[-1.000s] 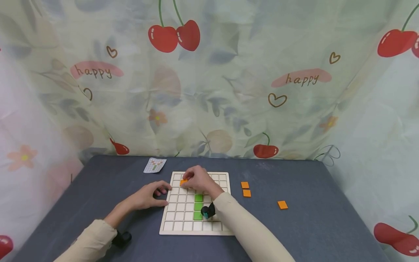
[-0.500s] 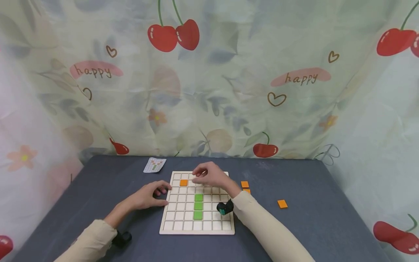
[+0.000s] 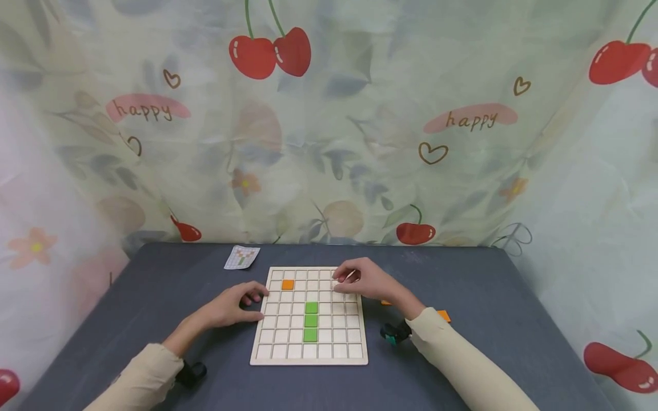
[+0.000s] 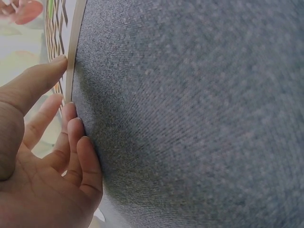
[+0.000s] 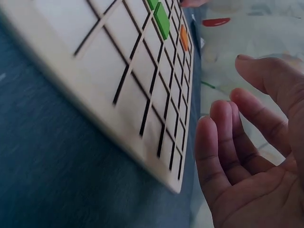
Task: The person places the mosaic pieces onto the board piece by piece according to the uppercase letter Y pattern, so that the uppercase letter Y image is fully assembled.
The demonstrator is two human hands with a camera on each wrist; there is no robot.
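Observation:
A pale square grid board (image 3: 308, 362) lies on the dark table. Three green tiles (image 3: 311, 320) form a column in it, and one orange tile (image 3: 288, 284) sits in a cell toward its upper left. My left hand (image 3: 233, 306) touches the board's left edge with thumb and fingertips; in the left wrist view the thumb (image 4: 45, 76) meets the rim. Over the board's upper right corner hovers my right hand (image 3: 372, 281), its fingers loosely bent. Nothing shows between these fingers (image 5: 221, 137) in the right wrist view.
Right of the board are loose orange tiles, one (image 3: 444, 315) partly covered by the right arm and another (image 3: 385, 302) mostly hidden by the hand. A small printed card (image 3: 241, 257) lies at the back left. A patterned curtain (image 3: 329, 125) encloses the table.
My right hand has let go of the orange tile, leaving it in its cell, and has moved right across the board. The left hand has stayed at the board's edge.

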